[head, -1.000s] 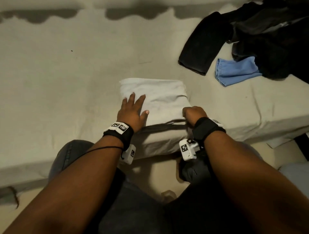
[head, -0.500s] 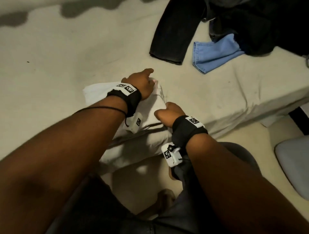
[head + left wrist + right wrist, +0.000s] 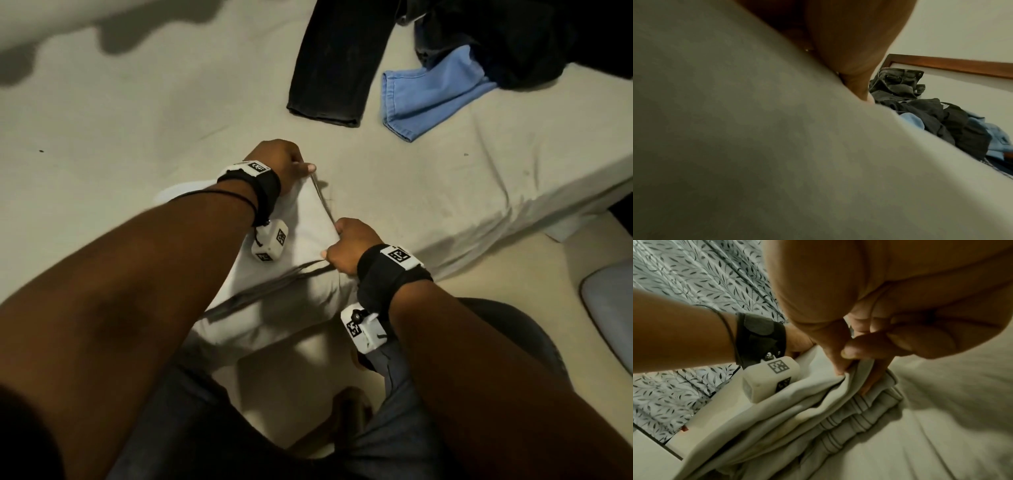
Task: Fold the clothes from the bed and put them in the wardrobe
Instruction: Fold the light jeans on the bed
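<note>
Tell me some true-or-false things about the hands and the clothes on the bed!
1. Both hands grip the folded white garment. True.
2. The blue garment is on the floor. False: it lies on the bed.
3. The right hand grips the white garment's near corner. True.
4. The left hand holds the black trousers. False: it grips the white garment's far corner.
5. The black trousers are neatly folded. False: they lie spread out.

The bed (image 3: 137, 120) carries a folded pale garment (image 3: 308, 222), black trousers (image 3: 335, 68) and blue cloth (image 3: 428, 92).
</note>
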A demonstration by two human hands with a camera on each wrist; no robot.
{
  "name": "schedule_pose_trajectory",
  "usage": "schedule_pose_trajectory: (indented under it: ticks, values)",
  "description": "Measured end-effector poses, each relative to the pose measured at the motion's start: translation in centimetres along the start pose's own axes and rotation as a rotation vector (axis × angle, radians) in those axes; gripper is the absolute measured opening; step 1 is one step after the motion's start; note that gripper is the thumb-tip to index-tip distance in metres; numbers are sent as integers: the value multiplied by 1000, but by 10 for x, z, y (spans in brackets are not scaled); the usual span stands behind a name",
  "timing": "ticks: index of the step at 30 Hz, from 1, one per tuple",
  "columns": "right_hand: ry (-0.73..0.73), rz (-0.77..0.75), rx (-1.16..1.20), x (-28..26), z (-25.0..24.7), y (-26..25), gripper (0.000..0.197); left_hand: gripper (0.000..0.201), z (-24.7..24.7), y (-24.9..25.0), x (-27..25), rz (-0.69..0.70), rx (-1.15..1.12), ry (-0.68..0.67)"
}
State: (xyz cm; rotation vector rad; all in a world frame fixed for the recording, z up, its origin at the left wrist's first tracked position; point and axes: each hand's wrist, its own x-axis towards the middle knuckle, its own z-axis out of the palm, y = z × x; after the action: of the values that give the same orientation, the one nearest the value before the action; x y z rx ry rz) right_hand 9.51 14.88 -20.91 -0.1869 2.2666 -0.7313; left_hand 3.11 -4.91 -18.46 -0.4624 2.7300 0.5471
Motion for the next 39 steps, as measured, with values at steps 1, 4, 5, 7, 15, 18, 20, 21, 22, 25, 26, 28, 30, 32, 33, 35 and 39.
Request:
schedule_pose_trajectory:
  ticks: [1, 4, 5, 7, 15, 18, 20, 21, 22, 25, 26, 28, 30, 32, 33, 35, 39]
  values:
    - [-1, 12, -7, 1, 2, 2, 25, 35, -2, 0, -3, 20, -34, 13]
    - [8, 21, -18, 0, 4, 3, 33, 44, -18, -12, -24, 63, -84, 116]
    - [11, 25, -22, -1, 3, 2, 34, 55, -24, -21, -36, 95, -68, 147]
    - [10, 35, -44, -3, 1, -2, 34, 64, -32, -45, -64, 168, -38, 203]
    - [175, 54, -183, -29, 3, -35, 67, 96, 27, -113, -168, -49, 36, 101]
    - [357, -193, -320, -43, 27, -56, 97, 85, 51, -113, -174, -130, 3, 111]
    - [345, -316, -366, -43, 52, -70, 100, 85, 58, -112, -175, -114, 31, 126]
    - [318, -328, -371, -40, 64, -74, 98, 82, 60, -113, -176, -105, 35, 129]
    - [302, -317, -374, -37, 74, -76, 93, 78, 62, -114, -178, -96, 24, 134]
    - [287, -234, -388, -23, 92, -71, 80, 67, 66, -123, -180, -76, -49, 119]
    - [276, -212, -405, -19, 94, -68, 80, 67, 67, -125, -179, -76, -68, 99]
    - [224, -178, -439, -13, 95, -67, 80, 64, 70, -128, -173, -81, -47, 54]
    - [158, -142, -462, -8, 95, -68, 81, 62, 74, -128, -166, -98, -15, 22]
    - [92, -96, -500, -6, 95, -71, 82, 62, 77, -128, -161, -124, 1, 3]
    - [60, -80, -533, -5, 93, -74, 84, 63, 77, -127, -160, -131, 19, -4]
    - [25, -111, -681, 0, 79, -84, 91, 64, 79, -125, -157, -137, 45, -13]
    - [75, -446, -924, 16, 33, -88, 95, 73, 72, -133, -148, -147, 51, -74]
